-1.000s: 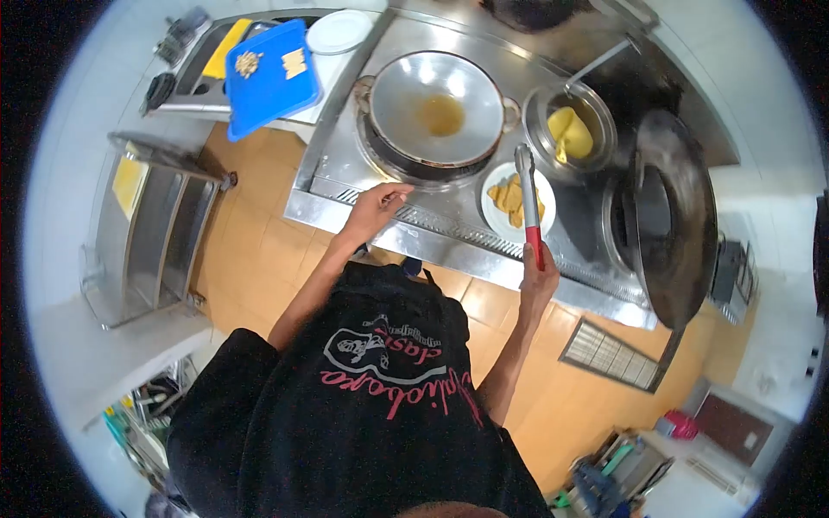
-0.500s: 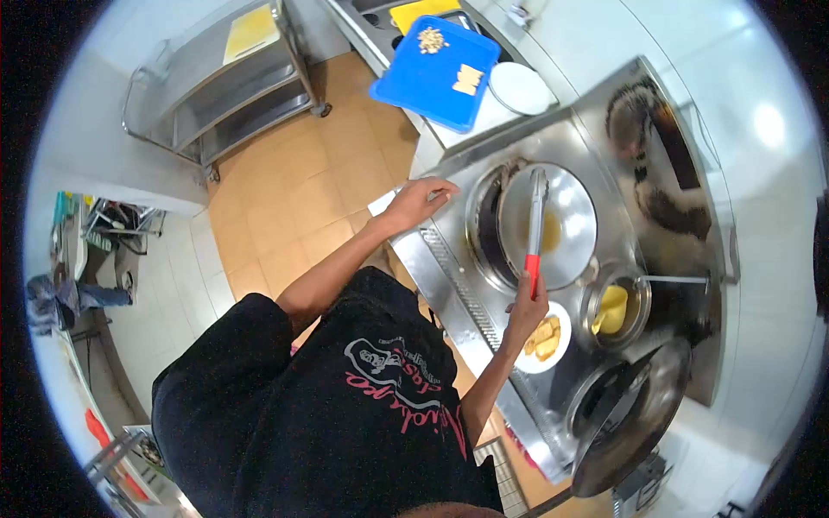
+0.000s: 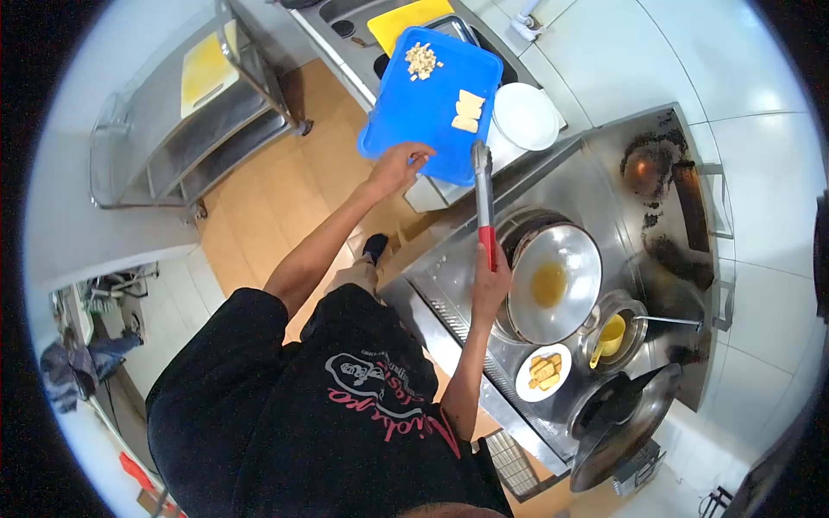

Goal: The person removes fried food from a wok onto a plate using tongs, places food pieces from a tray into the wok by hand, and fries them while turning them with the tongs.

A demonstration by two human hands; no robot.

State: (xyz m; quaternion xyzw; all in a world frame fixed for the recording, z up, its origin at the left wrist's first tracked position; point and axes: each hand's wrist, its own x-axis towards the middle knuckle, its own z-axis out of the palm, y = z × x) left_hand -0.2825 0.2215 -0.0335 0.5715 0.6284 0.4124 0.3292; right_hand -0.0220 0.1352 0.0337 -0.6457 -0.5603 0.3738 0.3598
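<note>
My right hand point(image 3: 491, 281) is closed around the red handle of metal tongs point(image 3: 484, 194). Their tips point away from me, near the lower right edge of a blue tray point(image 3: 419, 121). On that tray lie a few pale rectangular pieces point(image 3: 468, 112) and a heap of small pale cubes point(image 3: 421, 61). My left hand point(image 3: 401, 168) is beside the tray's near edge, fingers loosely bent and apart, holding nothing; whether it touches the tray I cannot tell. Right of my right hand, a wok point(image 3: 583, 268) with a little yellowish liquid sits on the stove.
On the stove stand a white plate point(image 3: 525, 380) of golden fried pieces, a pot point(image 3: 637, 341) with a yellow scoop point(image 3: 610, 332), and a dark wok point(image 3: 635, 440) tilted on its side. White plates point(image 3: 527, 116) lie beside the tray. A metal cart point(image 3: 186, 142) stands at the left.
The tongs in my right hand have moved from over the wok to beside the blue tray. My left hand has moved forward to the tray's edge. The view has shifted.
</note>
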